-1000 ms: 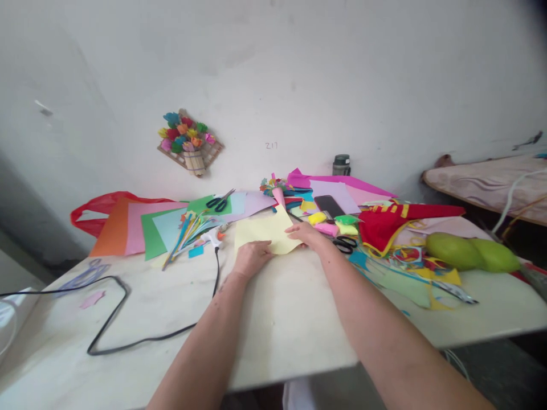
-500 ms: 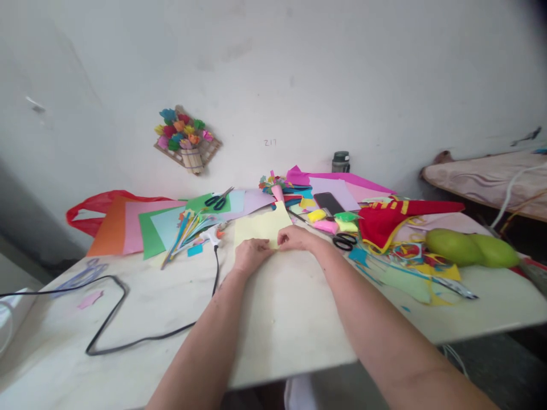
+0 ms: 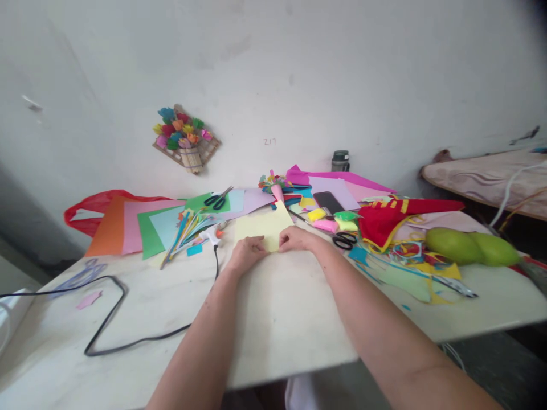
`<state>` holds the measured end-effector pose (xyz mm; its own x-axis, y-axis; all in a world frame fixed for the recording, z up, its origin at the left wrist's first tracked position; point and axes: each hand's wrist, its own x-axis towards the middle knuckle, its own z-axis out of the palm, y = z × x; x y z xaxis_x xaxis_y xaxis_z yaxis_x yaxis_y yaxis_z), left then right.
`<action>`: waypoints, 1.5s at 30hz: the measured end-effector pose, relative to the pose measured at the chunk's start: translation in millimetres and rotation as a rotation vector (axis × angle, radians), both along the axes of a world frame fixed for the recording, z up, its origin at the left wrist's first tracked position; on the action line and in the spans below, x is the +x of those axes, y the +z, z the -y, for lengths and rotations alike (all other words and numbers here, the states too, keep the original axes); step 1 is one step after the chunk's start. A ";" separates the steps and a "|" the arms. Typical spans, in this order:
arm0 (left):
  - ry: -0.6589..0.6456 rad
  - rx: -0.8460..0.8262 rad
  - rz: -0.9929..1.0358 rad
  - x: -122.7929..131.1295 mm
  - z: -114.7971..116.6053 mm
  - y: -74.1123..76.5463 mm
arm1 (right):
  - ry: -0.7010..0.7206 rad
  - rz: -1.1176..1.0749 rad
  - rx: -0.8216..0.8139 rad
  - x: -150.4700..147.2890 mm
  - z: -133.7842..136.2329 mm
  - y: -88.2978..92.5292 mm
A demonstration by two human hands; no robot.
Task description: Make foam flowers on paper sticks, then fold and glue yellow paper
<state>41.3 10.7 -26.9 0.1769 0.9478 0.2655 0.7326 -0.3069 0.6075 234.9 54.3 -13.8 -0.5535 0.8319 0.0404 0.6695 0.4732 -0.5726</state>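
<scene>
A pale yellow sheet of paper (image 3: 260, 224) lies on the table in front of me. At its near edge, my left hand (image 3: 248, 254) has its fingers pressed together on the paper. Beside it, my right hand (image 3: 294, 238) pinches the same edge, with only a small gap between the two hands. The fingertips partly cover that edge. A white glue gun (image 3: 210, 234) rests just left of the paper, its black cord (image 3: 141, 340) trailing over the table.
Coloured sheets (image 3: 111, 228), paper strips (image 3: 182, 236) and scissors (image 3: 217, 199) lie at the left. Toward the right are black-handled scissors (image 3: 344, 241), a phone (image 3: 328, 202), clay packets (image 3: 325, 226), red cloth (image 3: 380, 223), paper scraps (image 3: 401, 279) and green fruit (image 3: 453, 245).
My left hand has shifted slightly left along the paper's near edge, widening the gap between my hands. The right hand stays nearly in place, still pinching the edge.
</scene>
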 end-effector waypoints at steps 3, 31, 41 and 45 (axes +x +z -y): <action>-0.003 -0.021 0.029 0.0 -1.9 -1.8 | 0.021 -0.040 0.011 -3.9 -7.0 -9.5; 0.002 0.013 -0.087 4.2 -4.4 -1.3 | -0.104 0.175 0.021 -15.1 7.9 4.8; -0.037 0.007 -0.117 6.4 -1.9 3.8 | -0.097 0.149 -0.017 -14.2 6.2 3.6; -0.031 0.011 -0.103 7.8 -1.2 4.0 | -0.086 0.144 -0.010 -13.7 5.1 2.9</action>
